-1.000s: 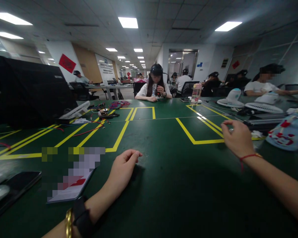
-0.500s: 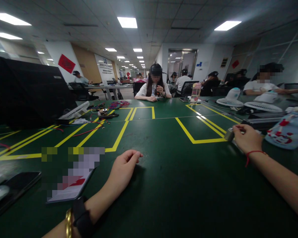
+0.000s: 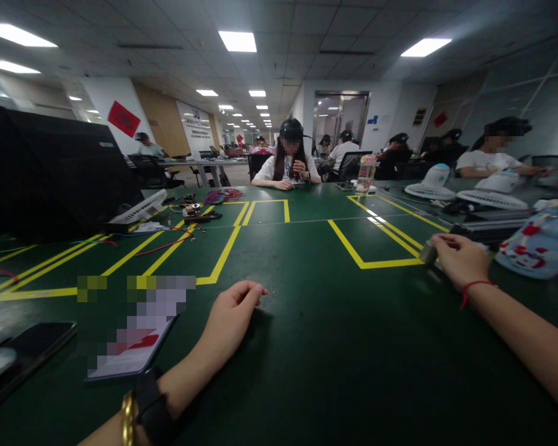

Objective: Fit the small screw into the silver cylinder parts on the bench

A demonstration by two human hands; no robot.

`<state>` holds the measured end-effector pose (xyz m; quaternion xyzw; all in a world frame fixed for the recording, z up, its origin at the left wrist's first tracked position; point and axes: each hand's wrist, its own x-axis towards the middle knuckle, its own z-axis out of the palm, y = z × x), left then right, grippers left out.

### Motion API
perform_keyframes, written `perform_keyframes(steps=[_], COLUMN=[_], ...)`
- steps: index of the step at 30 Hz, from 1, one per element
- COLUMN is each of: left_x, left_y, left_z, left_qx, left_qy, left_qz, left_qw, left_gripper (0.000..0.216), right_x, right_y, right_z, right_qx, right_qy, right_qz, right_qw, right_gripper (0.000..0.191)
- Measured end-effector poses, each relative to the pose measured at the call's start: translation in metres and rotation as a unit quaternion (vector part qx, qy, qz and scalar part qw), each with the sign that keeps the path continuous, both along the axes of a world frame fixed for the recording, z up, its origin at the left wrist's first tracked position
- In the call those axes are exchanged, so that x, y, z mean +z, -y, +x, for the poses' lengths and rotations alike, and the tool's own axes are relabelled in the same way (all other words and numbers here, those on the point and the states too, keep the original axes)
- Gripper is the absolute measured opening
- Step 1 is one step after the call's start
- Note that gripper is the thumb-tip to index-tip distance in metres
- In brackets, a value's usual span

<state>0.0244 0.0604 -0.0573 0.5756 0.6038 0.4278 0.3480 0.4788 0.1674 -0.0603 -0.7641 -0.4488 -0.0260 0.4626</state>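
At the right, my right hand (image 3: 462, 260) is closed, its thumb and fingertips pinching a small silvery metal cylinder (image 3: 428, 253). The cylinder is by the right corner of a yellow tape outline (image 3: 390, 265) on the dark green table (image 3: 307, 347). My left hand (image 3: 232, 313) rests on the table left of the middle, fingers curled in and thumb against the index finger, with nothing visible in it. Nearest to that hand is a phone (image 3: 153, 347) with a lit, partly blurred screen, lying left of the wrist.
Wires and small electronic parts (image 3: 198, 214) lie at the far left beside a black computer case (image 3: 60, 173). On the right are a blue patterned bag (image 3: 537, 244), white fans (image 3: 432, 186) and a bottle (image 3: 366, 176). A person (image 3: 291, 161) sits across the table.
My right hand has shifted very slightly left with the metal cylinder. My left hand stays in place.
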Motion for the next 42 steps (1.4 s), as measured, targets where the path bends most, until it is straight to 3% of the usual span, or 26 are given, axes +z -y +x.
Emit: perform_keyframes(steps=[9, 17, 28, 31, 33, 35, 39, 42], left_x=[0.000, 0.001, -0.003, -0.004, -0.004, -0.003, 0.000, 0.000], left_y=[0.000, 0.001, 0.000, -0.001, -0.001, -0.001, 0.001, 0.000], left_z=[0.000, 0.000, -0.001, -0.002, -0.003, -0.002, -0.001, 0.000], left_qx=[-0.005, -0.003, -0.008, -0.014, -0.017, -0.016, -0.011, -0.010], left_qy=[0.008, 0.003, 0.000, -0.006, -0.015, -0.022, -0.036, -0.046], left_qz=[-0.001, -0.006, 0.002, 0.002, 0.003, 0.002, -0.002, 0.000], left_qw=[1.000, 1.000, 1.000, 1.000, 1.000, 1.000, 0.999, 0.999], left_gripper=[0.029, 0.030, 0.032, 0.031, 0.030, 0.030, 0.030, 0.029], right_x=[-0.007, -0.009, -0.005, -0.001, 0.004, 0.009, 0.013, 0.009], right_y=[-0.005, -0.009, 0.007, 0.010, 0.018, 0.034, 0.088, 0.123], right_z=[0.003, 0.003, -0.007, -0.024, -0.052, -0.092, -0.176, -0.210], right_qx=[-0.023, -0.012, 0.014, 0.026, 0.075, 0.197, 0.500, 0.590], right_qy=[-0.050, -0.061, 0.020, 0.033, 0.028, -0.005, -0.067, -0.047], right_qz=[0.023, 0.012, -0.017, -0.014, -0.001, 0.018, 0.005, -0.037], right_qw=[0.998, 0.998, 1.000, 0.999, 0.997, 0.980, 0.863, 0.805], right_gripper=[0.045, 0.033, 0.051, 0.053, 0.054, 0.052, 0.038, 0.034])
